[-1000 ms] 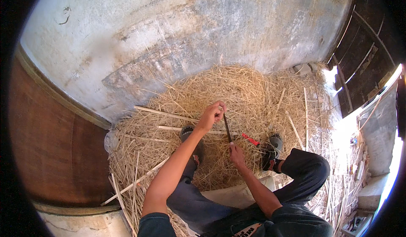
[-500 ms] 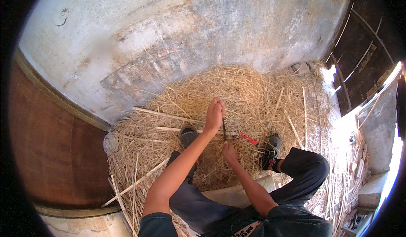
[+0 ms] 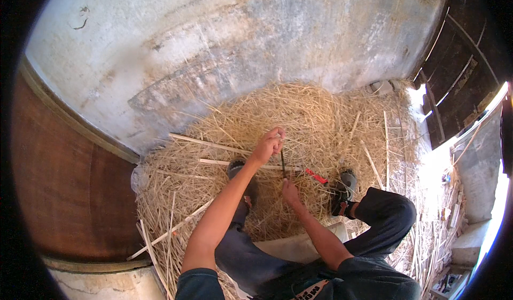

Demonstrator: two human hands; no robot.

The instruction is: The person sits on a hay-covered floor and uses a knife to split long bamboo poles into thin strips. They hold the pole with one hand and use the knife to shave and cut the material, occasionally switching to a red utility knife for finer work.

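- Straw [image 3: 320, 123] fills the floor of the head view, heaped against a pale plastered wall [image 3: 224, 48], and we sit in it with our two shoes [image 3: 344, 185] planted in the pile.
- Between our hands stands a thin dark stick [image 3: 282, 167]. Our left hand [image 3: 270, 145] is raised, its fingers pinched together on the stick's upper end; our right hand [image 3: 290, 192] sits lower and nearer our body, its fingers closed on the lower end.
- The stick stands close to upright in the picture: its long axis runs from the left hand down to the right hand, top end pointing away from us toward the wall, bottom end toward our lap. It hangs just above the straw, between our shoes.
- To work it well, we judge that both pinches should stay firm and in line along the stick, so it neither bows nor twists. The lower hand should steady it while the upper one guides it.
- Just right of the stick a small red tool [image 3: 316, 176] lies on the straw. We cannot tell its kind.
- Pale split canes [image 3: 214, 145] lie crosswise in the straw to our left, well clear of both hands. More canes [image 3: 385, 145] stand near the dark wooden door [image 3: 465, 59] at right.
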